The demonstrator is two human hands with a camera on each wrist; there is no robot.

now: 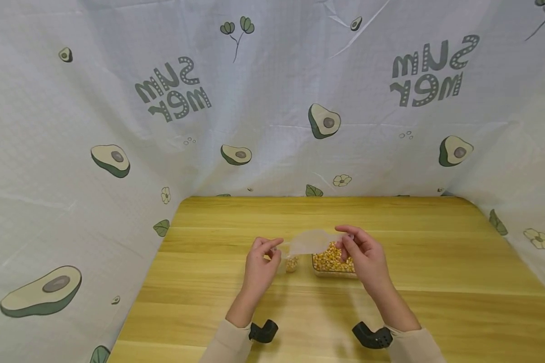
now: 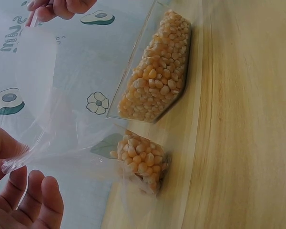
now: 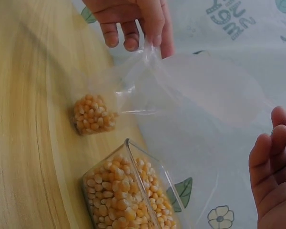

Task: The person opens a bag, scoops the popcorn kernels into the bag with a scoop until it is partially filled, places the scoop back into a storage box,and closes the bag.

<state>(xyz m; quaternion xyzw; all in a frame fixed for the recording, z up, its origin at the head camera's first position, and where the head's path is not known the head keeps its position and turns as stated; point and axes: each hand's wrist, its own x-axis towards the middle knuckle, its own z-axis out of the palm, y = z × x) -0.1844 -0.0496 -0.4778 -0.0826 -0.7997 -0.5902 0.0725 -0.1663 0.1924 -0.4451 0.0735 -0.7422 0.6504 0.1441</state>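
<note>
My left hand (image 1: pixel 261 264) pinches the upper edge of a clear plastic bag (image 2: pixel 81 157) between thumb and index finger, the other fingers spread loosely. Corn kernels (image 2: pixel 140 160) fill the bottom of the bag, which is down at the table. With my right hand (image 1: pixel 365 254) I grip the thin handle of a whitish translucent scoop (image 1: pixel 310 242). The scoop's broad end reaches left to the bag's mouth, overlapping it in the wrist views. Below my right hand stands a clear rectangular container (image 1: pixel 336 275) of yellow corn kernels, partly covered by that hand in the head view.
The wooden table (image 1: pixel 436 242) carries the container, just right of the bag. A pale curtain (image 1: pixel 272 101) printed with avocados and flowers hangs behind and along both sides. Black wrist mounts (image 1: pixel 373 337) sit at my sleeves.
</note>
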